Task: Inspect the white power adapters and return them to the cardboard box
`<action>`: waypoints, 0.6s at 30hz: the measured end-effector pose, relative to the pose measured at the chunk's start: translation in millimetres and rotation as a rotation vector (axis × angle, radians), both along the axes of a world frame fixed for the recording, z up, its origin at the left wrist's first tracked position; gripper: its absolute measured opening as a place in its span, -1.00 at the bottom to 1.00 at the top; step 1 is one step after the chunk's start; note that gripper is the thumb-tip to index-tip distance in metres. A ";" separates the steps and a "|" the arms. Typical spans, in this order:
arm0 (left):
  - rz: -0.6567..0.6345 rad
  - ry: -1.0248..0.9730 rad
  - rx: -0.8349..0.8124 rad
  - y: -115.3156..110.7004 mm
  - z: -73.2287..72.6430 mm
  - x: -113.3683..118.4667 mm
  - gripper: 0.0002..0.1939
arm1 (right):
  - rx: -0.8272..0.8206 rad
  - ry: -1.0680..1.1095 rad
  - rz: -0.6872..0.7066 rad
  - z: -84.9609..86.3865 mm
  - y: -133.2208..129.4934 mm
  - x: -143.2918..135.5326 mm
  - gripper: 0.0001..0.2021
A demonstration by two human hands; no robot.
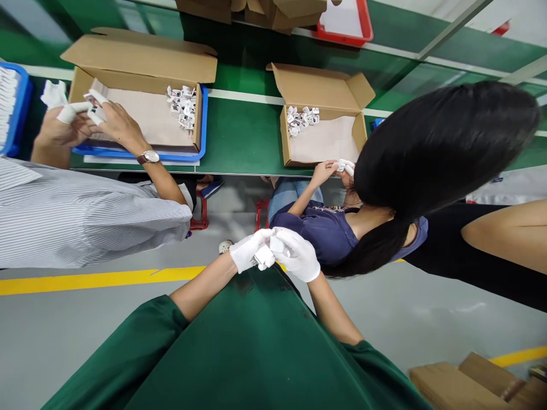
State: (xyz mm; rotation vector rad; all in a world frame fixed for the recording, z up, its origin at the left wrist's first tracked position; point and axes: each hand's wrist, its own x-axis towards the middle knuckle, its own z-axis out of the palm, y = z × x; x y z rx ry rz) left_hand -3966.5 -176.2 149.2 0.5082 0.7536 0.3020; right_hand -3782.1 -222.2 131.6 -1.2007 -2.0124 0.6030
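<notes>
My left hand [250, 250] and my right hand [299, 255], both in white gloves, meet in front of my green clothing. The fingers of my left hand are closed around a small white part [264, 256] with a bit of dark metal at its lower left. Another small white block [277, 245] sits between the fingers of my right hand, touching or very near the first one. White gloves against white parts make their exact edges hard to tell.
A green workbench [239, 136] runs across the top, with an open carton [196, 119] and another carton [363, 134] holding small white parts. Two people work there, one at the left, one close at my right. Cartons [453, 387] lie at the lower right.
</notes>
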 end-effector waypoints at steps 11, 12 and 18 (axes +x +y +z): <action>-0.052 0.013 -0.057 3.6 20.1 -1.9 -0.59 | 0.010 0.008 -0.023 2.8 -2.3 2.9 -0.46; -0.059 0.026 -0.052 2.7 19.3 -2.1 -0.58 | 0.006 -0.010 -0.016 1.3 -3.5 4.2 -0.47; -0.046 -0.023 -0.071 -1.5 16.0 -0.9 -0.51 | -0.051 0.002 -0.020 3.6 -6.2 7.0 -0.59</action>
